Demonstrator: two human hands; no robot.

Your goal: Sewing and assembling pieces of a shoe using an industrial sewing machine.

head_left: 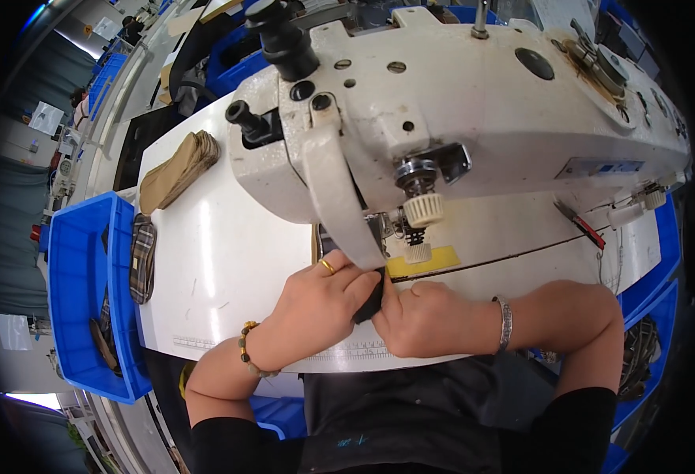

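A white industrial sewing machine [474, 103] fills the upper part of the view over a white table [229, 276]. Right in front of its needle area, my left hand [320, 300] and my right hand [422, 316] come together on a small dark fabric piece [369, 306]. My left fingers press and pinch its left side, close beneath the machine's curved white guard. On the other side, my right fingers are curled against its edge. The needle itself is hidden behind the guard and fingers. A yellow strip [426, 261] lies on the machine bed just beyond my right hand.
At the table's far left lies a stack of tan fabric pieces [180, 170]. Plaid pieces [142, 257] rest beside a blue bin [83, 292]. Red-handled snips [584, 225] lie to the right under the machine arm. Another blue bin [651, 347] with fabric stands at the right.
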